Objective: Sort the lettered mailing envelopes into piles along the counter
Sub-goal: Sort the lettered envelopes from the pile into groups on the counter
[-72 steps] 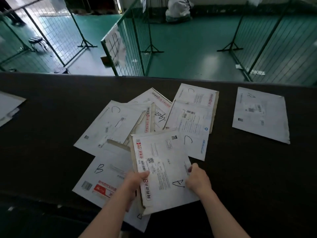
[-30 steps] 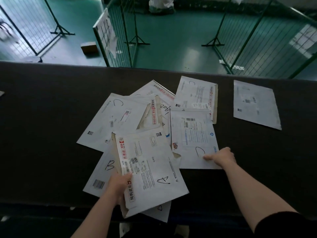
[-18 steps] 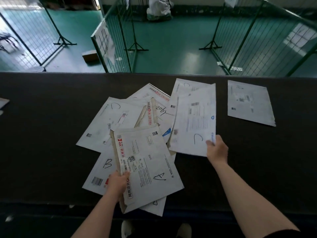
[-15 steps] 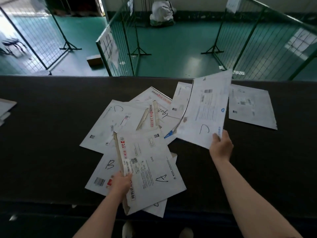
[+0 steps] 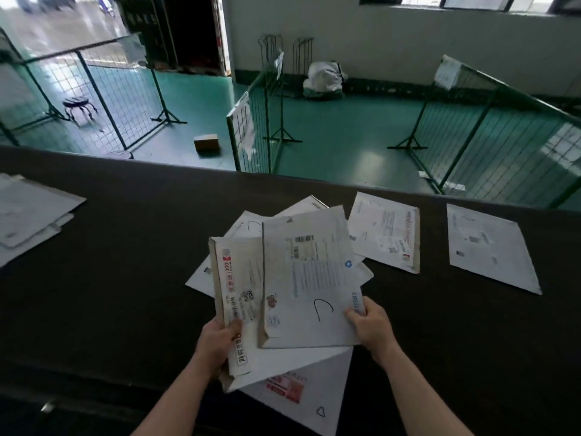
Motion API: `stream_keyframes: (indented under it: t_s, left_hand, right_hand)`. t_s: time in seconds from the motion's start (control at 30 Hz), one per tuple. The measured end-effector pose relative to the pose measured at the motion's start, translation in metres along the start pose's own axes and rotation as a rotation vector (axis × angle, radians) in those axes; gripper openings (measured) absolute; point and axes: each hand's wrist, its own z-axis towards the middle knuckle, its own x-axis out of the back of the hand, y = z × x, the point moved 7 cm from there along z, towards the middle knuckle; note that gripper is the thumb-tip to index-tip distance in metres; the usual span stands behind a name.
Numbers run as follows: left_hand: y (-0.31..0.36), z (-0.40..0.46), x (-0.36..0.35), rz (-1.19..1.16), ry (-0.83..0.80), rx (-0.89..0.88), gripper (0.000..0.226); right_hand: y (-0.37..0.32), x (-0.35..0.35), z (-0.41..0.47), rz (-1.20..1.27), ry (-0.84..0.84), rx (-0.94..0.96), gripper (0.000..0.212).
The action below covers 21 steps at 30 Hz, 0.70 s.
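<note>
The C envelope (image 5: 309,278) is pinched at its near right corner by the right hand (image 5: 369,322), long axis pointing away, overlapping the red-striped envelope (image 5: 239,297) gripped by the left hand (image 5: 220,339). Bare dark desk (image 5: 110,262) lies open leftward, toward a stack (image 5: 28,215) at its left edge.

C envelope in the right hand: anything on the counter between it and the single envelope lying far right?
Yes. The right hand holds the C envelope above the heap; another envelope lies flat between it and the far-right envelope. Carried above the counter, nothing visible blocks it.
</note>
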Motion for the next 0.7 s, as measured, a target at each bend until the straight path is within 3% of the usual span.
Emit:
stream_keyframes:
  t_s: [0.3,0.53,0.7]
  left_hand:
    - [0.033,-0.013,0.063,-0.127,-0.069,-0.064,0.024]
    - [-0.017,-0.056,0.127,-0.296,0.242,-0.032,0.020]
    - [-0.049,-0.108,0.191,-0.409,0.424,-0.045,0.022]
  right_hand:
    - [-0.027,-0.108,-0.009,0.047,-0.183,-0.004,0.022]
    - [-0.039,-0.178,-0.016,-0.005,-0.390,0.100,0.019]
    - [-0.032,-0.260,-0.045,-0.074,-0.574,0.127,0.028]
